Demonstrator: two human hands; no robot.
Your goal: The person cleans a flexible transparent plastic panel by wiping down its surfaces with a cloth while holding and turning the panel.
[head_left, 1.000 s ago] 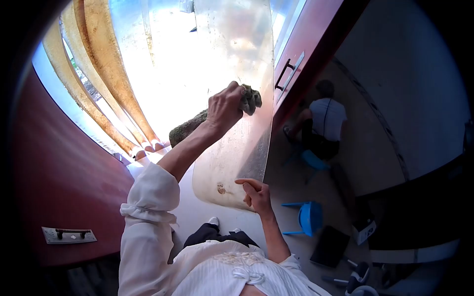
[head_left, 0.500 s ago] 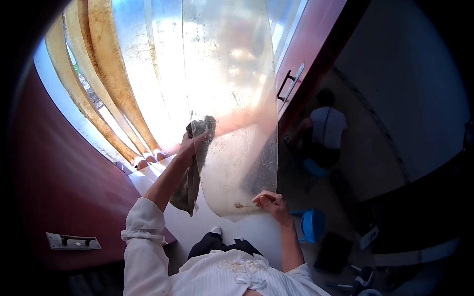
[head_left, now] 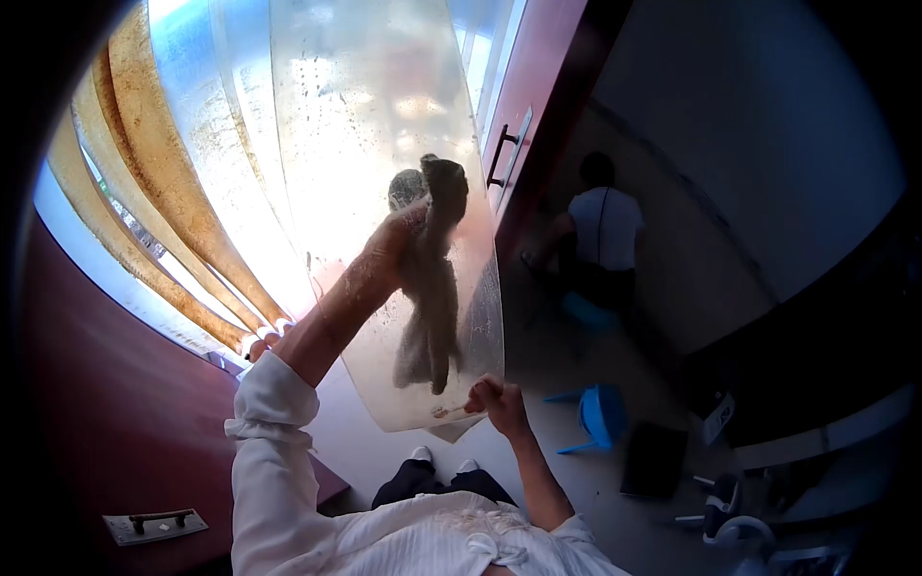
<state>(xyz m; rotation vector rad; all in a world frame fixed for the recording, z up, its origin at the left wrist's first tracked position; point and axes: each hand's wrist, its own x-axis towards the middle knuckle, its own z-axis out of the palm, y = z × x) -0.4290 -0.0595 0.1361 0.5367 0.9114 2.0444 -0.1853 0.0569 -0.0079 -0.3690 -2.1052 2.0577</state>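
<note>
A wide, clear plastic curtain strip (head_left: 375, 115) hangs in front of me, smudged and spotted with drops. My left hand (head_left: 401, 235) is closed around a dark, damp-looking cloth (head_left: 427, 317), pressed against the strip's middle; the cloth's lower end dangles. A dark patch beside the cloth may be its reflection. My right hand (head_left: 497, 401) grips the strip's lower right edge, fingers curled in, near a small brownish mark on the plastic.
Yellowed curtain strips (head_left: 158, 144) hang at the left in bright light. Red door panels with handles (head_left: 499, 158) flank the doorway. At the right, a person (head_left: 603, 230) sits with their back to me; a blue stool (head_left: 602, 418) stands nearer.
My left hand and the cloth have moved up and right across the strip. My right hand has closed on the strip's lower edge. The view has shifted slightly right.
</note>
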